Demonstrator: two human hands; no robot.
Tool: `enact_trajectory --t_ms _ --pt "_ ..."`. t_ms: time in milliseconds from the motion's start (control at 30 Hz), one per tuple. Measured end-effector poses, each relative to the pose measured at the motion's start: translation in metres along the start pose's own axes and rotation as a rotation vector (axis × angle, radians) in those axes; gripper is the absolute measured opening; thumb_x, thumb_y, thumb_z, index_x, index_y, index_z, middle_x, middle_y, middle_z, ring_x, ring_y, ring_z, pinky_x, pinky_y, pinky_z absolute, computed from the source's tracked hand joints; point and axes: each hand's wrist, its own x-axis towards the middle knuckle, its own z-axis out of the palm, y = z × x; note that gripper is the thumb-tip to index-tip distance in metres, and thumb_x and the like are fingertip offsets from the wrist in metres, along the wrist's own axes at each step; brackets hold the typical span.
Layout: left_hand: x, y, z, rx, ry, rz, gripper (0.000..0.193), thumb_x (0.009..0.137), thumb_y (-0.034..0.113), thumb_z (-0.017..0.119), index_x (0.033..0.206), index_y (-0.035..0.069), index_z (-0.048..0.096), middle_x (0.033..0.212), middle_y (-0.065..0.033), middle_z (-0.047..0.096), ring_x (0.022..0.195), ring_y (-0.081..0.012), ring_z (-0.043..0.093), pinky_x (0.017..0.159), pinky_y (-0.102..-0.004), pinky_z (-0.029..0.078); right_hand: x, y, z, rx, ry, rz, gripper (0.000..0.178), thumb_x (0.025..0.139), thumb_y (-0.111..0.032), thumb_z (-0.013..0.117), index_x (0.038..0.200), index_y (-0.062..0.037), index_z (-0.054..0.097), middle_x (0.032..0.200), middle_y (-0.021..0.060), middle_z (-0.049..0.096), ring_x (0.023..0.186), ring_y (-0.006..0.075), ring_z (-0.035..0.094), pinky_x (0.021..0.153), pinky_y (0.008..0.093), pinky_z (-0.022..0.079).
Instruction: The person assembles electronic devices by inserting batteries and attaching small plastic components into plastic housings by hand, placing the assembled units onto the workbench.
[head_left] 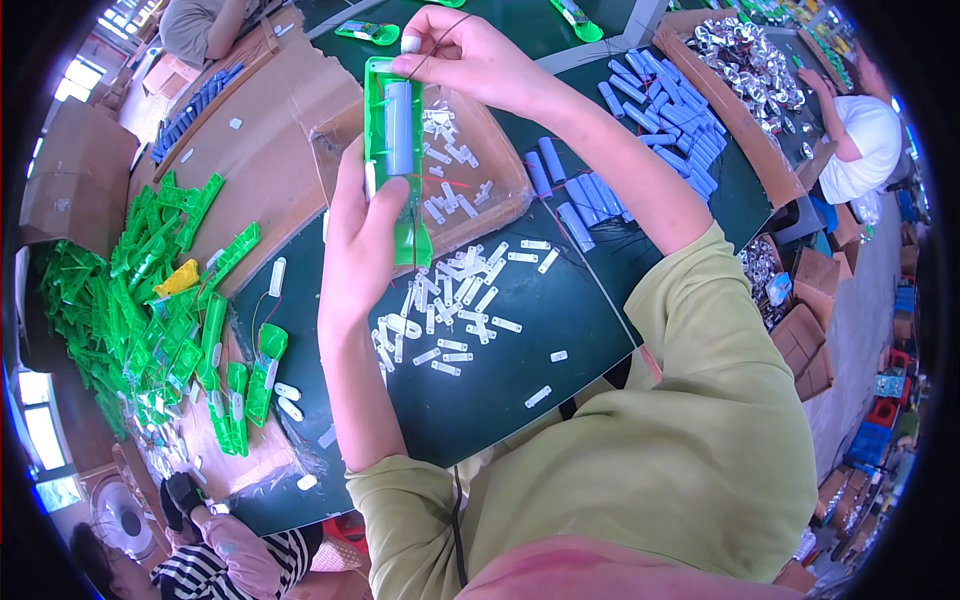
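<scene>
My left hand (362, 235) is wrapped round a long green plastic housing (376, 115), held upright above the table. Inside it lies a blue cylindrical battery cell (399, 125), with my left thumb against its lower end. At the housing's upper end, my right hand (475, 65) pinches a thin dark wire (438, 43); the exact grip is partly hidden. Something white covers one right fingertip. Behind the housing is a shallow cardboard box (515, 205) with small white parts. Below it, many small white plastic strips (465, 290) lie scattered on the dark green table (480, 400).
Blue cells (680, 125) are heaped at the right, beside a carton of shiny metallic parts (745, 65). Green housings (150, 290) pile up at the left, with a yellow piece (178, 278) among them. Other people work at lower left (235, 555), upper left and right (865, 140).
</scene>
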Motion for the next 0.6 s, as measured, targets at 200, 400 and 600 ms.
enact_trajectory --t_ms 200,400,600 --pt "0.001 0.002 0.010 -0.281 0.012 -0.147 0.047 0.088 0.018 0.043 0.133 0.005 0.036 0.092 -0.0115 0.059 0.076 -0.0145 0.059 0.061 -0.0284 0.053 -0.035 -0.025 0.006 -0.386 0.186 -0.236 0.030 0.086 -0.027 0.062 0.106 -0.0043 0.057 0.083 0.0090 0.062 0.071 0.0159 0.061 0.062 0.0274 0.048" --pt "-0.001 -0.006 0.020 -0.273 0.043 -0.061 0.040 0.092 0.012 0.045 0.130 0.002 0.038 0.094 -0.0047 0.054 0.079 -0.0084 0.053 0.066 -0.0226 0.045 -0.051 -0.023 0.032 0.048 0.011 0.138 0.047 0.089 -0.012 0.059 0.130 -0.0031 0.038 0.116 0.0079 0.055 0.100 0.0122 0.056 0.084 0.0270 0.047" --pt "-0.010 -0.011 -0.015 0.090 0.023 -0.050 0.042 0.094 0.023 0.050 0.129 0.000 0.045 0.107 -0.0088 0.060 0.099 -0.0155 0.054 0.087 -0.0273 0.042 -0.011 -0.010 0.003 0.180 0.091 0.444 0.029 0.086 -0.006 0.058 0.114 -0.0031 0.051 0.087 0.0029 0.057 0.078 0.0091 0.054 0.069 0.0240 0.044"
